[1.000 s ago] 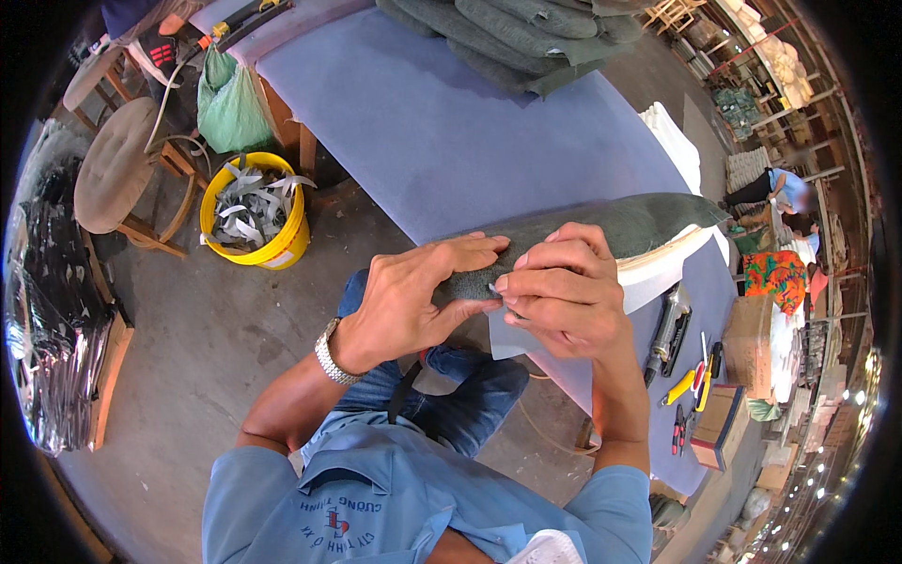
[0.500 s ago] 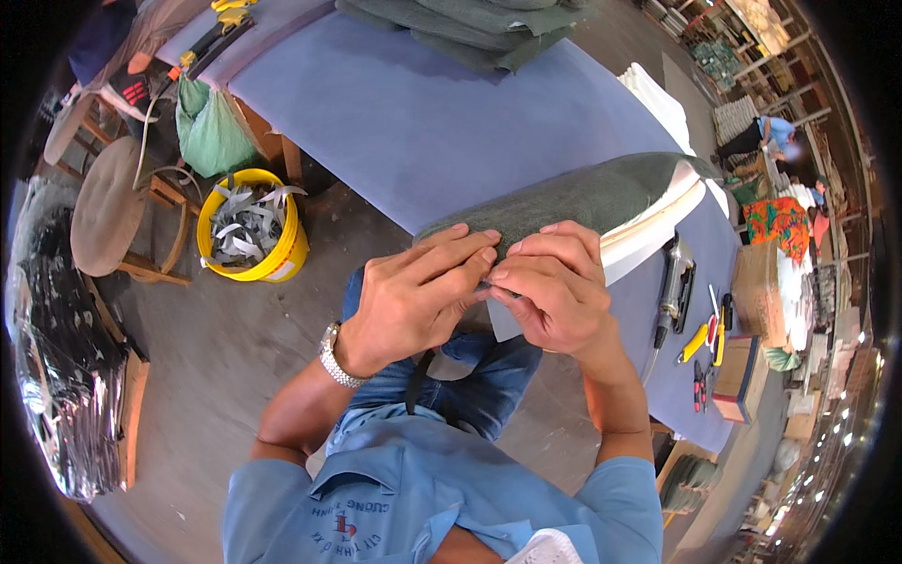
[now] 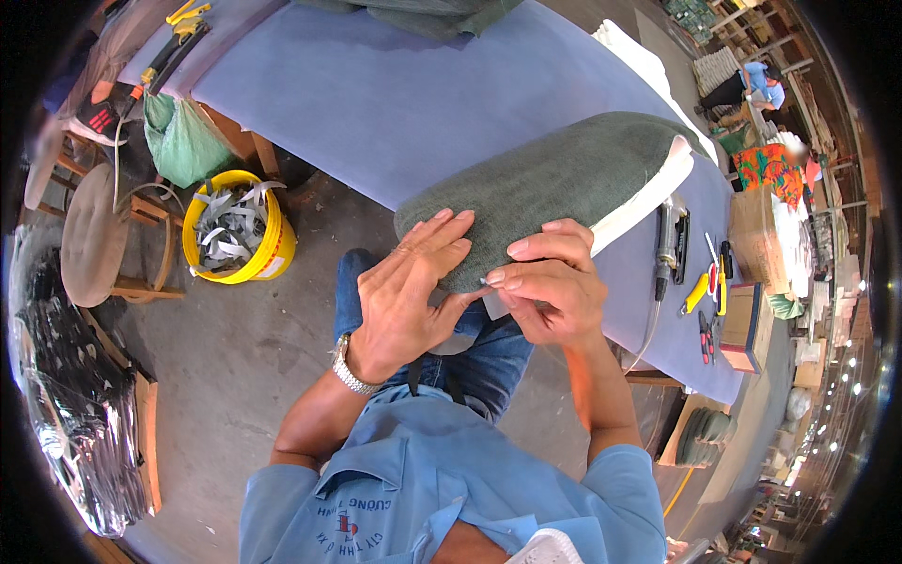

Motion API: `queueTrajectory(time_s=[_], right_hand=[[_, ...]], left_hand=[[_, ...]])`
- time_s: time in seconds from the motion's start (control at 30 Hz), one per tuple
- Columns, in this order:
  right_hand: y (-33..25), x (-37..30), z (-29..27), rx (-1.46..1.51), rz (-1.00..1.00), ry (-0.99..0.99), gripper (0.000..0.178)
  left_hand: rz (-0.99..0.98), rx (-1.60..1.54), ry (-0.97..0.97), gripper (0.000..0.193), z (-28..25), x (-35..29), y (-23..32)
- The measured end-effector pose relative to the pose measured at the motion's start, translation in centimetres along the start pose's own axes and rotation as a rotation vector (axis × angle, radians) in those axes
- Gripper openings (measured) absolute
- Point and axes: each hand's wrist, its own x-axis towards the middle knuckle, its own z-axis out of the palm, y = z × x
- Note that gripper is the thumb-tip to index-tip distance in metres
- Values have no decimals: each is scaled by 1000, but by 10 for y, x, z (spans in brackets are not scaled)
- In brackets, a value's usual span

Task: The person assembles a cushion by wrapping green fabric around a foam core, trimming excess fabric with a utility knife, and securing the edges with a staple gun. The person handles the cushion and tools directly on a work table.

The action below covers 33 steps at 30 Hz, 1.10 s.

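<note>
A long, curved padded panel (image 3: pixel 564 179) covered in dark green fabric leans over the near edge of the blue-topped table, its white underside edge showing on the right. My left hand (image 3: pixel 404 282) grips its near left end, fingers laid over the fabric and the thumb along the lower rim. Beside it, my right hand (image 3: pixel 554 287) is closed in a pinch on the fabric edge. Something small and pale shows at the right fingertips, too small to name. A white flap hangs beneath the right fingers.
On the blue table (image 3: pixel 376 103) lie a pneumatic stapler (image 3: pixel 669 249), yellow-handled cutters (image 3: pixel 695 293) and red-black pliers (image 3: pixel 705 336). Green fabric is piled at the far edge (image 3: pixel 423 14). Left are a yellow bucket of scraps (image 3: pixel 282 254) and a round stool (image 3: pixel 92 235).
The panel has tilted so more of its green top faces me. My left fingers have spread over the fabric and moved slightly away from my right hand, which still pinches the edge.
</note>
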Motion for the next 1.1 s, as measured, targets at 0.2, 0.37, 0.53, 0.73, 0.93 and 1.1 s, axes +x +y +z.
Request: queueTrajectory(time_s=[0.2, 0.37, 0.53, 0.73, 0.93, 1.1], right_hand=[[-2, -8, 3, -1, -1, 61, 16], [-16, -11, 9, -141, 26, 88, 21], [-39, 0, 14, -322, 139, 106, 25], [-29, 10, 6, -266, 207, 273, 24], [-39, -25, -4, 122, 457, 508, 14], [-65, -82, -16, 396, 668, 688, 20]], left_hand=[[7, 15, -5, 48, 2, -1, 5], [99, 62, 15, 44, 2, -2, 1], [149, 99, -21, 41, -6, 11, -1], [134, 150, -50, 41, 6, 29, 18], [122, 63, -46, 48, 30, 19, 31], [147, 58, -237, 65, 33, -18, 26]])
